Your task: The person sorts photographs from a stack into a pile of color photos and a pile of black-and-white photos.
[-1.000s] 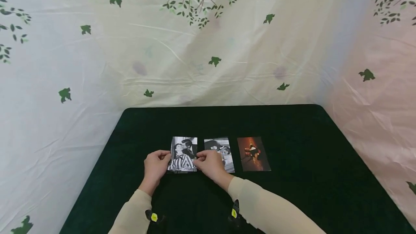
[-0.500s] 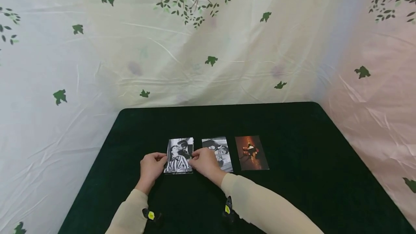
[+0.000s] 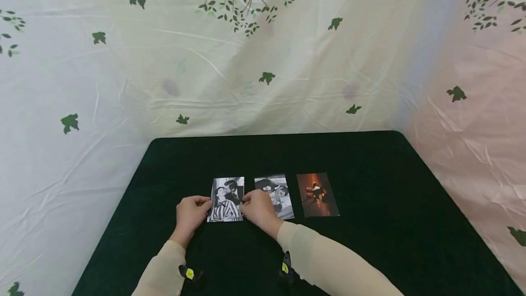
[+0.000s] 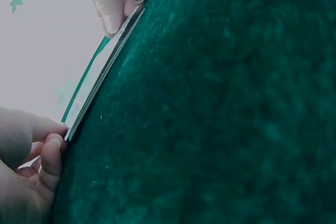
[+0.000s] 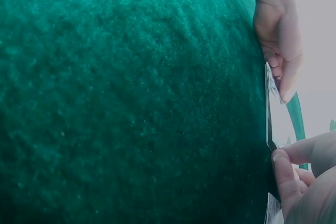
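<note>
A small stack of photos [image 3: 226, 199] lies on the dark green cloth, its top one a black-and-white picture of two people, one in stripes. My left hand [image 3: 191, 216] pinches the stack's left edge between thumb and fingers. At the opposite edge, my right hand [image 3: 259, 209] pinches it the same way and partly covers a second black-and-white photo [image 3: 282, 198]. Several layered edges of the stack [image 4: 100, 80] show between the two hands in the left wrist view. In the right wrist view the stack [image 5: 275, 114] is seen nearly edge-on.
To the right lies an orange-brown photo [image 3: 317, 194], apart from the middle one. Green cloth [image 3: 370, 250] covers the table, which has rounded far corners. A pale curtain [image 3: 230, 58] printed with leaves and branches hangs behind and at both sides.
Both hands stay at the stack's edges with only slight finger shifts. The top photo and those beneath now look more evenly lined up at the bottom. The head view has shifted slightly.
</note>
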Motion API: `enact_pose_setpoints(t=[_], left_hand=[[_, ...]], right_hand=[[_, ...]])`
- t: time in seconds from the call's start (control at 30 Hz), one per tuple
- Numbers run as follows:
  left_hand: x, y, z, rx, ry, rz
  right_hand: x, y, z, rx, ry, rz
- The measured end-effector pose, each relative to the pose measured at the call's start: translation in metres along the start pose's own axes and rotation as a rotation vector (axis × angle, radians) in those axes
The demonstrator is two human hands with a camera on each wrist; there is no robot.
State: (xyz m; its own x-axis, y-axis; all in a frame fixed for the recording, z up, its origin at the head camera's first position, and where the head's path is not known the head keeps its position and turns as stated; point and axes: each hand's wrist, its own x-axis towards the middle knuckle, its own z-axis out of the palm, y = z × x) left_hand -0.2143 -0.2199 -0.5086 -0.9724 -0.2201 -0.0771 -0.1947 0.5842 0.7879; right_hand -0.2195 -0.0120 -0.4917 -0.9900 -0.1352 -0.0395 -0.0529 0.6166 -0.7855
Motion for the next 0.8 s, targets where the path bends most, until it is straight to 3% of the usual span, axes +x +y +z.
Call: enact_pose_setpoints(t=[0.23, 0.8], left_hand=[[-0.004, -0.002, 0.001, 0.009, 0.008, 0.01], [-0.009, -0.005, 0.004, 0.062, 0.06, 0.029]], right_hand=[[-0.004, 0.0, 0.003, -0.031, 0.019, 0.011], [-0.012, 0.003, 0.013, -0.132, 0.127, -0.07]])
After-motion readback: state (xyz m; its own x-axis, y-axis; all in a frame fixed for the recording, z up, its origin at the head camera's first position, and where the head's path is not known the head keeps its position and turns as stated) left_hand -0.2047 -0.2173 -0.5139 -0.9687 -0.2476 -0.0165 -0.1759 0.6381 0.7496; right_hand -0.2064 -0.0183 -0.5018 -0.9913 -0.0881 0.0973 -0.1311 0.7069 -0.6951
